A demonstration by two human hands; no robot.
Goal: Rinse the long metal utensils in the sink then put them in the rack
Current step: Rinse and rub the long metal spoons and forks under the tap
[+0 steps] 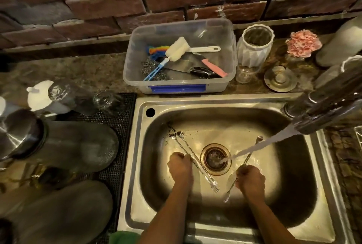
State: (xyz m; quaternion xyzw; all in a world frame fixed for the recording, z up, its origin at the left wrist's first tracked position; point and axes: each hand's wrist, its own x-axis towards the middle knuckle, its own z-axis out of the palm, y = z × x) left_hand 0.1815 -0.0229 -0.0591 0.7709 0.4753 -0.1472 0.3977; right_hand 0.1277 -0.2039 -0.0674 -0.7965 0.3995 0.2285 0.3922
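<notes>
Both my hands are down in the steel sink (231, 104). My left hand (180, 167) is closed at the near end of a long metal utensil (177, 142) lying on the sink floor left of the drain (215, 158); whether it grips it is unclear. A second long utensil (197, 162), with a fork tip, lies beside it, untouched. My right hand (249, 181) is shut on another long metal utensil (252, 150), its fork tip pointing toward me, just right of the water stream (260, 146) running from the dark faucet (331, 102).
A clear plastic tub (231, 55) with brushes, scourers and knives stands behind the sink. A white ribbed jar (254, 45), a glass and a metal drain cover (280, 79) sit at back right. Upturned glasses and bottles rest on a black mat (121, 122) at left. A wire rack edge (358, 138) shows far right.
</notes>
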